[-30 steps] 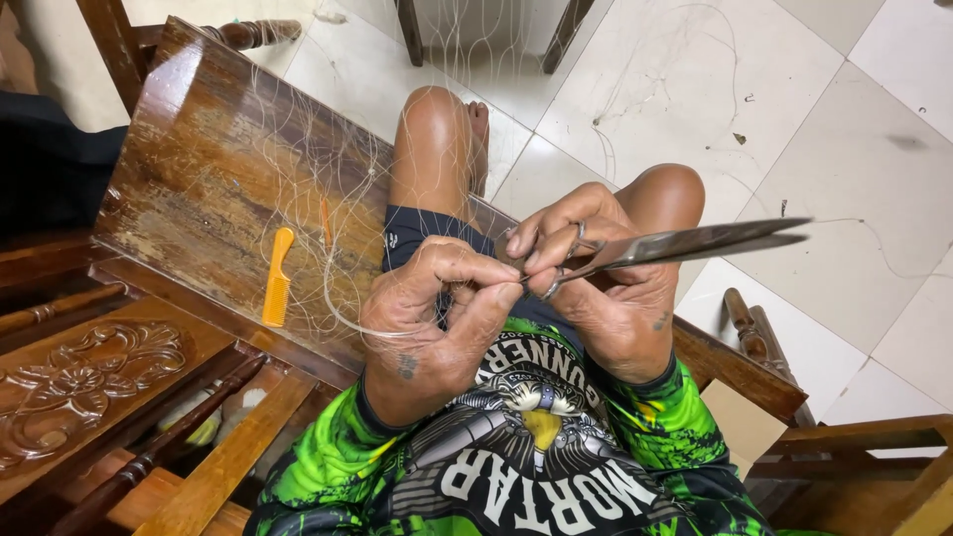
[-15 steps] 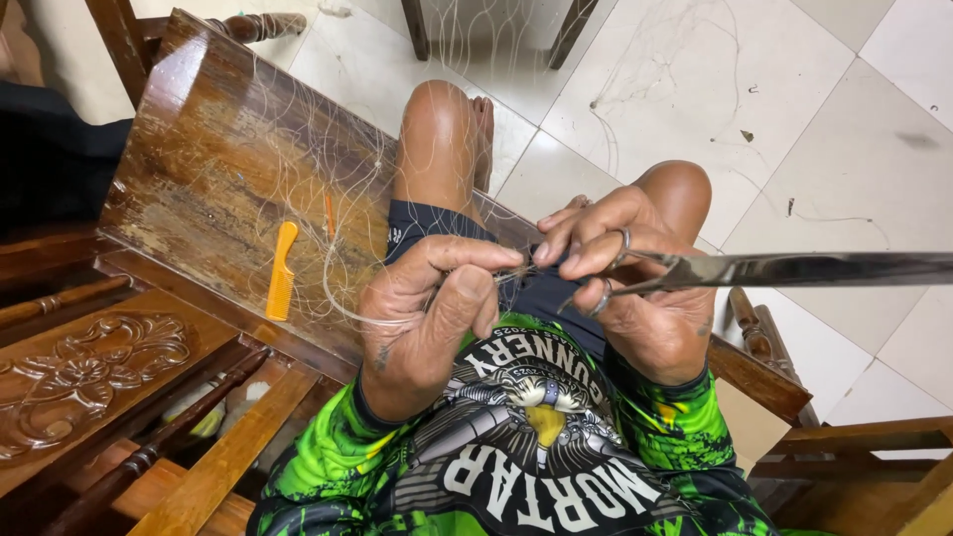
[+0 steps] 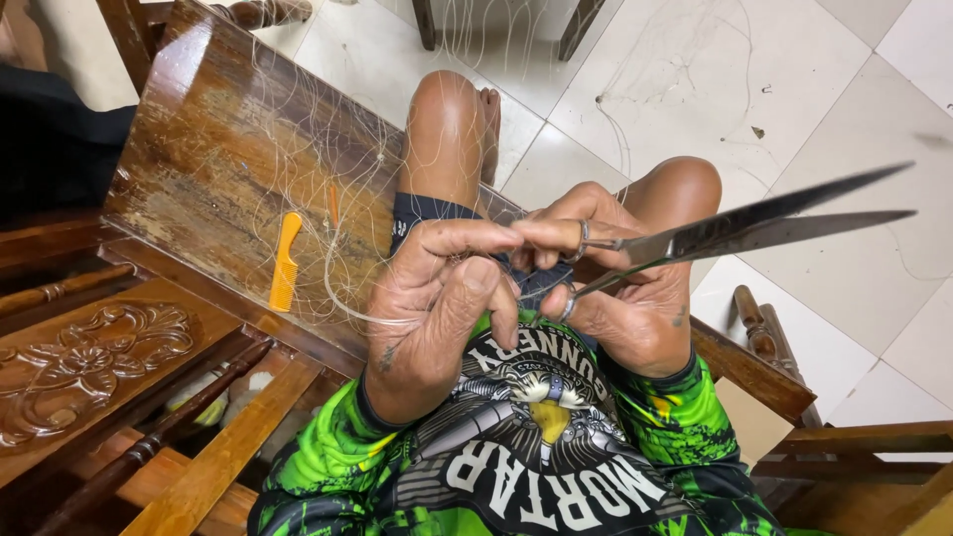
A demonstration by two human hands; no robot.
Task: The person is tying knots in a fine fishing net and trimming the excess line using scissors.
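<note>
My left hand (image 3: 437,298) pinches a thin pale fishing line (image 3: 342,298) between thumb and fingers, just above my lap. My right hand (image 3: 615,288) grips a long pair of steel scissors (image 3: 764,223) by the finger loops, blades slightly apart and pointing right over the floor. Both hands meet close together over my dark shorts (image 3: 427,213). Fine netting (image 3: 298,149) spreads from my hands across the wooden seat to the left.
A brown wooden bench seat (image 3: 199,169) holds an orange comb (image 3: 285,260) and a small orange tool (image 3: 334,205). A carved wooden panel (image 3: 79,357) lies at lower left. White tiled floor (image 3: 695,79) lies beyond my knees, with chair legs (image 3: 427,25) at the top.
The scissors swung from pointing level to the right to tilting slightly upward, blades parted a little. My left hand kept its pinch on the line.
</note>
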